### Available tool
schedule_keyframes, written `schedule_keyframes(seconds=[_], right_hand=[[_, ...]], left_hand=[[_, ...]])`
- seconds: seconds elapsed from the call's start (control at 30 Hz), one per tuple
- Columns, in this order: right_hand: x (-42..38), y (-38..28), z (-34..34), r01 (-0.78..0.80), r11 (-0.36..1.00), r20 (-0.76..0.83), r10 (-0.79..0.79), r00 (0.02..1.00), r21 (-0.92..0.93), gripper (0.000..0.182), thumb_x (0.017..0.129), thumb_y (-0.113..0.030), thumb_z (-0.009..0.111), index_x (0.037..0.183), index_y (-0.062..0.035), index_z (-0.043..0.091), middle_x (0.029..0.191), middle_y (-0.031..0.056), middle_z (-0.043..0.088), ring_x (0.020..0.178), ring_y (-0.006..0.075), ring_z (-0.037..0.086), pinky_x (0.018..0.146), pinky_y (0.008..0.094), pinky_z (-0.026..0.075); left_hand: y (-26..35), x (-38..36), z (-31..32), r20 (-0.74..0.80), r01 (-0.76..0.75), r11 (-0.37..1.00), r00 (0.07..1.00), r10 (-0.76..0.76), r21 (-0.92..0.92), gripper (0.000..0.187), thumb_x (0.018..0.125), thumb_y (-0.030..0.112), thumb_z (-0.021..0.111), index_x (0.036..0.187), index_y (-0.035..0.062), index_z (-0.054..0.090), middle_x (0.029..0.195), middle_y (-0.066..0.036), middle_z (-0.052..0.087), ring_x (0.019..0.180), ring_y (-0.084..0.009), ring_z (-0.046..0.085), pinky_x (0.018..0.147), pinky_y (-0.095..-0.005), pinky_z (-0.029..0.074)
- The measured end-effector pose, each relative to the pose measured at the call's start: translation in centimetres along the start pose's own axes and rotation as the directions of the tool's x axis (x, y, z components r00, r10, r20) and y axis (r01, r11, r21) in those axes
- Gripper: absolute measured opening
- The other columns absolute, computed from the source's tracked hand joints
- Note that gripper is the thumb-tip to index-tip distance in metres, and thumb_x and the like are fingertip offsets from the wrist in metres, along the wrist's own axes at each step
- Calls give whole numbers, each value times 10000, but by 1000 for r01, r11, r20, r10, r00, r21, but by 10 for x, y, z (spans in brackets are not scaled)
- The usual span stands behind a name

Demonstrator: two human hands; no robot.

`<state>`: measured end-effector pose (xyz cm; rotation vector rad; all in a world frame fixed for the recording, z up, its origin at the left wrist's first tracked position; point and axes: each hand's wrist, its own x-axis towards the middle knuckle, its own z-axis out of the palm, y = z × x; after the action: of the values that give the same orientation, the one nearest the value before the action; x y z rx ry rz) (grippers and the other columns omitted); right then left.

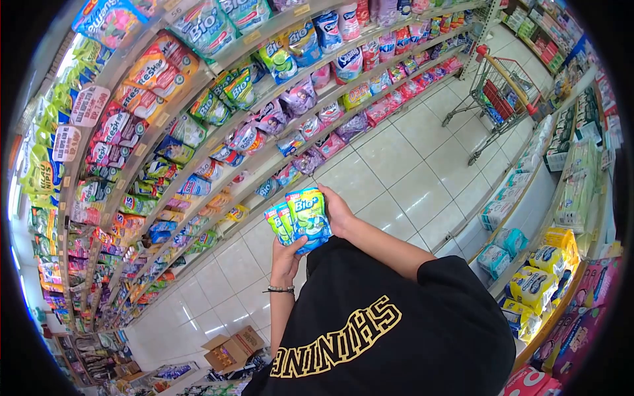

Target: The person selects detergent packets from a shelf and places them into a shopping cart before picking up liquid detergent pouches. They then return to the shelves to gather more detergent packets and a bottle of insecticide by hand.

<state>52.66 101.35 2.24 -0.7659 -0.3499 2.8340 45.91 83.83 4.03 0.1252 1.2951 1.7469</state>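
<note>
In front of my chest I hold green-and-blue detergent pouches marked "Bio". The larger-looking pouch [308, 210] is on the right, and a second pouch [278, 223] overlaps it on the left. My left hand [288, 256], with a dark bracelet at the wrist, is closed on their lower edge, its thumb across the front. Along the right side, my right hand [336, 211] grips the right pouch near its upper corner; most of its fingers are hidden behind.
A long shelf [224, 56] of detergent and softener pouches curves along the left and far side. A shopping cart [498, 92] with goods stands at the upper right on the tiled floor [386, 158]. An opened cardboard box [232, 350] sits at the bottom. Yellow packs [533, 289] line the right shelf.
</note>
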Motion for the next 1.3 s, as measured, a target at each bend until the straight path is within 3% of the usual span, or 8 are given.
schedule_keyframes(seconds=[0.17, 0.27, 0.37, 0.67, 0.83, 1.0, 1.17, 1.3], right_hand=[[11, 4, -13, 157, 977, -36, -164, 986, -142, 538, 1051, -487, 427, 1232, -12, 602, 1167, 109, 685, 1033, 199, 673, 936, 367, 514], [10, 4, -14, 335, 879, 17, -351, 936, -339, 462, 1035, -419, 527, 1254, -17, 590, 1182, 108, 678, 1056, 173, 661, 938, 344, 518], [1, 6, -6, 252, 856, 28, -268, 963, -451, 438, 918, -274, 743, 1228, 8, 615, 1113, 91, 701, 1006, 154, 668, 869, 311, 528], [3, 1, -5, 200, 813, 149, -140, 979, -547, 488, 869, -232, 801, 1262, -7, 620, 1171, 87, 703, 1047, 163, 664, 923, 328, 523], [-7, -3, 2, 81, 740, 123, 2, 992, -668, 517, 845, -300, 817, 1256, -49, 630, 1151, 77, 701, 1001, 163, 680, 833, 343, 572], [-7, -2, 0, 79, 688, 121, 14, 993, -721, 534, 846, -349, 807, 1262, -68, 626, 1139, 79, 700, 958, 182, 698, 745, 372, 612], [-7, -3, -3, 54, 705, 123, 47, 991, -707, 587, 850, -373, 800, 1307, -70, 591, 1185, 89, 681, 1019, 215, 691, 719, 405, 627], [-7, -3, -4, 64, 736, 141, 44, 989, -674, 566, 863, -347, 792, 1316, -77, 586, 1202, 79, 676, 1032, 206, 687, 729, 395, 627]], left_hand=[[2, 11, 0, 8, 34, 999, 999, -34, -19, 449, 863, -46, 700, 1277, 3, 533, 1154, -134, 690, 980, -247, 724, 815, -406, 639], [3, 19, 0, 32, 26, 1000, 999, -27, 17, 521, 857, -19, 704, 1329, 15, 487, 1225, -156, 653, 1076, -294, 690, 892, -469, 611], [5, 24, 4, 9, 0, 1000, 1000, 0, 17, 533, 860, -17, 706, 1342, 13, 480, 1231, -145, 652, 1093, -289, 683, 913, -473, 601], [2, 29, 1, -25, -54, 998, 998, 54, -16, 530, 848, -64, 708, 1327, 28, 500, 1210, -115, 657, 1044, -248, 696, 846, -422, 628], [3, 29, -5, -41, -68, 997, 997, 67, -23, 527, 849, -48, 716, 1324, 22, 501, 1211, -117, 656, 1025, -244, 702, 835, -411, 634], [6, 26, -4, -46, -85, 996, 995, 86, 27, 501, 855, -21, 729, 1306, 14, 514, 1203, -123, 659, 1011, -237, 705, 833, -407, 636], [7, 24, -19, 34, -71, 997, 997, 72, -36, 494, 918, 55, 681, 1362, 39, 465, 1313, -126, 606, 1145, -280, 648, 928, -478, 573], [13, 23, -30, 92, -44, 996, 994, 52, -81, 436, 943, 56, 639, 1346, 23, 476, 1307, -139, 610, 1129, -286, 656, 942, -494, 566]])
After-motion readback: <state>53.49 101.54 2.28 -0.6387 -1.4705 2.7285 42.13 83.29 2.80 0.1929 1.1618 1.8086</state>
